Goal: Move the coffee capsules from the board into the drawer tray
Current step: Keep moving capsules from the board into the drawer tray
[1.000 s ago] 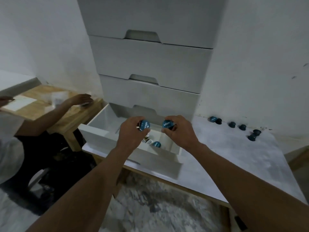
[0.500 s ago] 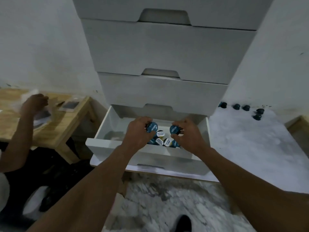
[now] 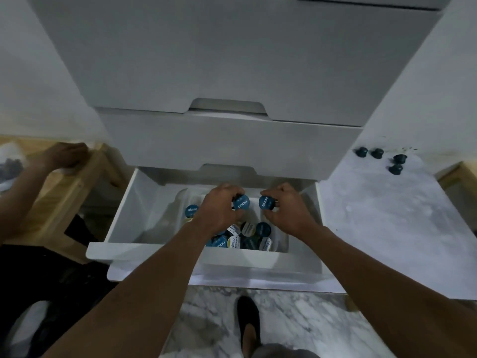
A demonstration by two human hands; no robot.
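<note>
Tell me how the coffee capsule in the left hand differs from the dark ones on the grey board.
The round blue-lidded coffee capsule is pinched by the left hand above the open white drawer; the four small dark capsules rest untouched on the grey mottled board. The held one shows a blue foil lid with white lettering; the board ones show only dark bodies. All seem the same small round kind.

Coffee capsules (image 3: 247, 236) lie piled in the open white drawer tray (image 3: 180, 254), with others on the marbled board (image 3: 387, 215).
Just above the tray, the left capsule (image 3: 241, 202) and right capsule (image 3: 267, 202) are held side by side, blue lids up; four dark capsules (image 3: 361, 151) stand at the board's far edge.
</note>
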